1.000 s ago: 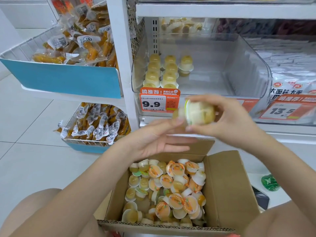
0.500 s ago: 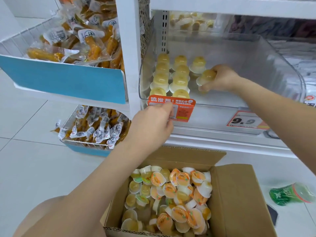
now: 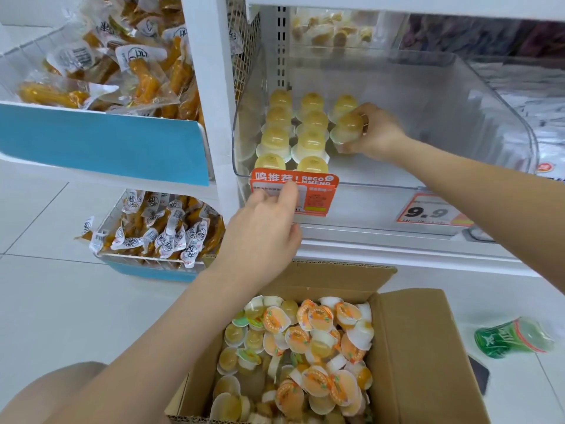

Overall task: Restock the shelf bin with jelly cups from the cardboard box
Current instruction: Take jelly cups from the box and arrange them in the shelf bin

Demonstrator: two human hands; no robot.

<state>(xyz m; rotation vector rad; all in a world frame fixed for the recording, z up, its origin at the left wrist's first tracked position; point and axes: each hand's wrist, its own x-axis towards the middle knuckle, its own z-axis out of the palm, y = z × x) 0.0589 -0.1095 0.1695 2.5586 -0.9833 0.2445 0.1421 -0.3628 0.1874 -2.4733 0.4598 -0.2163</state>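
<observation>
Head view: white shelf unit (image 3: 211, 87) across the top, floor tiles below. Clear plastic bin (image 3: 443, 117) on the shelf, open toward the camera, right part bare. Directly below the bin, open cardboard box (image 3: 428, 356) on the floor, heaped with loose jelly cups (image 3: 308, 347), orange lids facing every way. Left of the bin, blue-fronted wire baskets (image 3: 101, 142) full of wrapped snacks, one high, one lower down. Inside the bin at its left end, yellow jelly cups in neat rows (image 3: 293, 130), domes up, two full columns and the start of a third. Right hand (image 3: 376, 133) reaching into the bin from the right, fingers and thumb curled round one jelly cup (image 3: 348, 127), dome up, placed at the front of that third column, just beside its neighbours. Left hand (image 3: 263, 231) raised at the bin's front lip, fingertips resting against the orange price tag (image 3: 308, 191), fingers fairly straight, holding nothing. Second price tag (image 3: 428, 212) reading 9.9 along the bin's front toward the right. Right of the box, green bottle (image 3: 510, 338) lying on the floor.
</observation>
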